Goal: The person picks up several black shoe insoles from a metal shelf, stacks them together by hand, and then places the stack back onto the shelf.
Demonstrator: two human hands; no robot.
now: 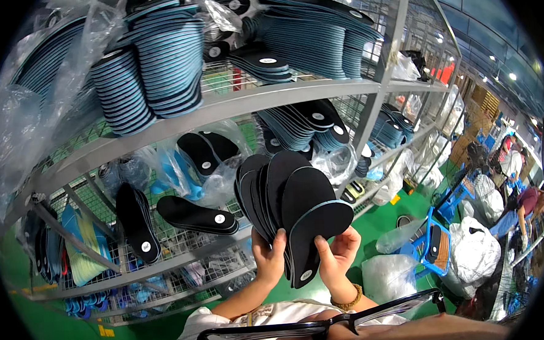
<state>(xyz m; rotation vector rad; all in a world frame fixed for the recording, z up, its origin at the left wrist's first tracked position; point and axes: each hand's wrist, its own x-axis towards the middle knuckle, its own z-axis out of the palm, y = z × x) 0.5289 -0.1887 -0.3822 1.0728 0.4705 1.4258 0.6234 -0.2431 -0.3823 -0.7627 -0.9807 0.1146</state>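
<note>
Between my hands I hold a fanned stack of black shoe insoles in front of the shelves. The front insole is tilted to the right, with a thin blue edge and a small white oval sticker at its heel. My left hand grips the stack's left side, thumb up along the edge. My right hand pinches the front insole, its thumb on the black face; a beaded bracelet is on that wrist. The fingers behind the stack are hidden.
A grey metal rack with wire shelves fills the left and middle. Tall stacks of blue-edged insoles stand on its upper shelf. Black insoles and clear plastic bags lie lower. On the right are a blue stool, white sacks and another person.
</note>
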